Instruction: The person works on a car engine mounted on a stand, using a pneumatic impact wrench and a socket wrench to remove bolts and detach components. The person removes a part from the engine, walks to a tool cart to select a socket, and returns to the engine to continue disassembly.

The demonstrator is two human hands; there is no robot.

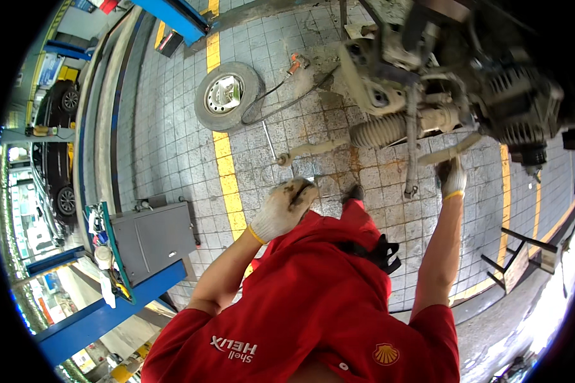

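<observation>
right hand (453,179): at the pale bar (450,152) beside the ribbed housing (522,96), grip cannot be told | left hand (284,205): fingers curled near the tie rod (319,148) (closure, contents hidden) | risk: a sudden swing of the bar might pinch fingers

Gloved right hand (454,179), perhaps on beige rod (443,154)

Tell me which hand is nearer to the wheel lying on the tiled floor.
Left. The left hand is below and slightly right of the wheel in the picture; the right hand is much farther right, by the pale rod.
</observation>
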